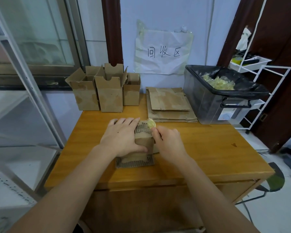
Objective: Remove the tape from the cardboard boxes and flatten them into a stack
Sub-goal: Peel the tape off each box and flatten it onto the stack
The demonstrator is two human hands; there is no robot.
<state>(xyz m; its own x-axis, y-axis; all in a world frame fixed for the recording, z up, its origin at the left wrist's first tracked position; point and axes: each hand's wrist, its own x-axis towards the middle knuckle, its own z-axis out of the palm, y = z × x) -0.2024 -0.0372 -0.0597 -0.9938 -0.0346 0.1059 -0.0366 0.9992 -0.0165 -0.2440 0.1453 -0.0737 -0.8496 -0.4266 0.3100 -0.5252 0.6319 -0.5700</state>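
Two bare forearms enter the view from about 7 and 5 o'clock. No sleeve covers either arm up to the frame's edge. The left hand (120,137) and the right hand (169,142) wear no gloves, rings, watch or bands. The fingernails are short and unpainted.

paper sign (163,52) on wall, handwritten "回收区", bin label (227,115) unreadable

A single head-worn camera looks forward and down from close above the wooden table (208,148), facing the rear wall (200,31). Its wide lens seems to bend the edges; both forearms enter from below.
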